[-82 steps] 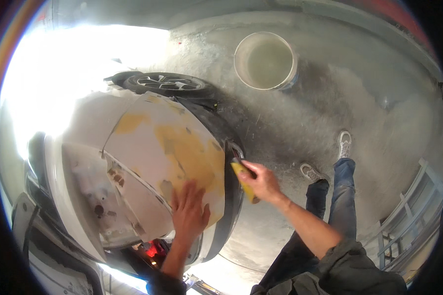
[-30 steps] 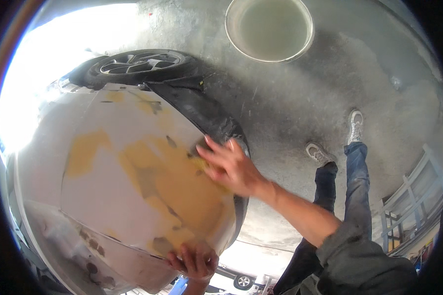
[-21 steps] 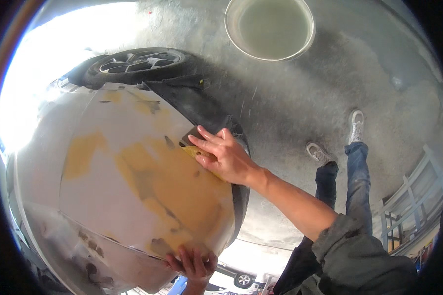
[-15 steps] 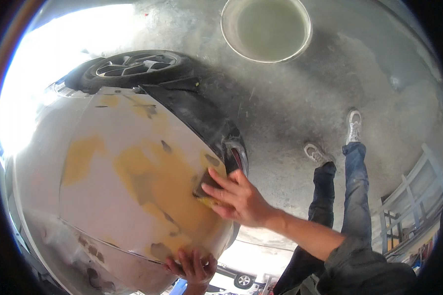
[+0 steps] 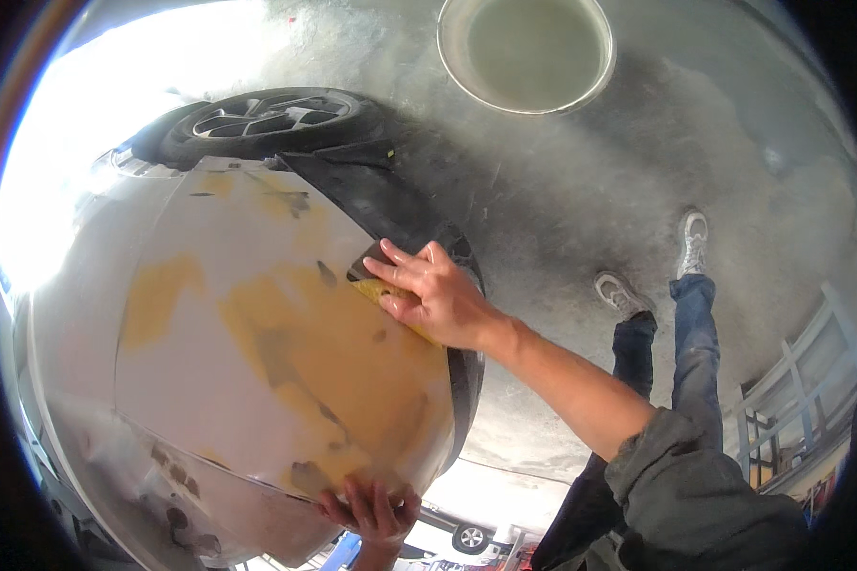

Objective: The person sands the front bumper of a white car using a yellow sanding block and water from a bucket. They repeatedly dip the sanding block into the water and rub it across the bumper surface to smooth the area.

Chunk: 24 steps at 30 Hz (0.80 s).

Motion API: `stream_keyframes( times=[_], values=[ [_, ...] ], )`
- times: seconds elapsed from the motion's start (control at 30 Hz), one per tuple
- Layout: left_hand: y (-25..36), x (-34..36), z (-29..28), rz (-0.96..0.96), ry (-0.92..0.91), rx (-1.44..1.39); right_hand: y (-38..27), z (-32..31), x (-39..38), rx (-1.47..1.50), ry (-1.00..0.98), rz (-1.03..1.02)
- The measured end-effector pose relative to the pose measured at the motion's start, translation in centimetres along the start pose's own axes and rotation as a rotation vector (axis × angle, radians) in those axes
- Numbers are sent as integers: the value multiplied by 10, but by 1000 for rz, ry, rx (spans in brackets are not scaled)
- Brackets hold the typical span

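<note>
A car body panel (image 5: 186,352) curves across the left side, pale with yellow filler patches (image 5: 352,343) and a few dark spots. My right hand (image 5: 438,295) grips a sanding pad (image 5: 367,262), dark on its face with a yellow body, and presses it against the panel near its black-trimmed edge. The fingers partly cover the pad. Lower down, my left hand (image 5: 371,512) rests on the panel's bottom edge, fingers spread and holding nothing. Black trim (image 5: 352,205) borders the panel above my right hand.
A car wheel (image 5: 271,124) is beyond the panel. A round basin (image 5: 533,52) of cloudy water stands on the concrete floor (image 5: 562,209). My shoes (image 5: 693,243) are at right, with a grey metal frame (image 5: 800,381) farther right. Another vehicle's wheel (image 5: 471,539) shows at the bottom.
My right hand has slid the sanding pad up and slightly left along the panel, toward the black trim. My left hand stays at the lower edge. The view has shifted slightly.
</note>
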<state>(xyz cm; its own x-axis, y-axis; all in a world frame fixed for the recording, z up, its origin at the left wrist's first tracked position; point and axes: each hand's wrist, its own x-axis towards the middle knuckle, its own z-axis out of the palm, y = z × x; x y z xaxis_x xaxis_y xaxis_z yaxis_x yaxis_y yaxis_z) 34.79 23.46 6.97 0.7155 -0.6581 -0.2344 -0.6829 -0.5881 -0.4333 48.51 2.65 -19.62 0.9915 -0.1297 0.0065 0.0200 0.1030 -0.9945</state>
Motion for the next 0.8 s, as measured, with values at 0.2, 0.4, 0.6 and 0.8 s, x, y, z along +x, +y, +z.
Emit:
stream_keyframes(
  times=[0.2,0.4,0.6,0.8],
  values=[
    [2,-3,-3,-19,-32,34,-6,5,-76,3,34,-67],
    [0,-1,2,18,28,5,6,2,-19,6,19,-21],
    [3,3,-4,-8,-10,16,-10,8,-72,-3,1,-21],
    [1,-5,2,-1,-10,75,-26,11,-19,-92,32,90]
  ],
)
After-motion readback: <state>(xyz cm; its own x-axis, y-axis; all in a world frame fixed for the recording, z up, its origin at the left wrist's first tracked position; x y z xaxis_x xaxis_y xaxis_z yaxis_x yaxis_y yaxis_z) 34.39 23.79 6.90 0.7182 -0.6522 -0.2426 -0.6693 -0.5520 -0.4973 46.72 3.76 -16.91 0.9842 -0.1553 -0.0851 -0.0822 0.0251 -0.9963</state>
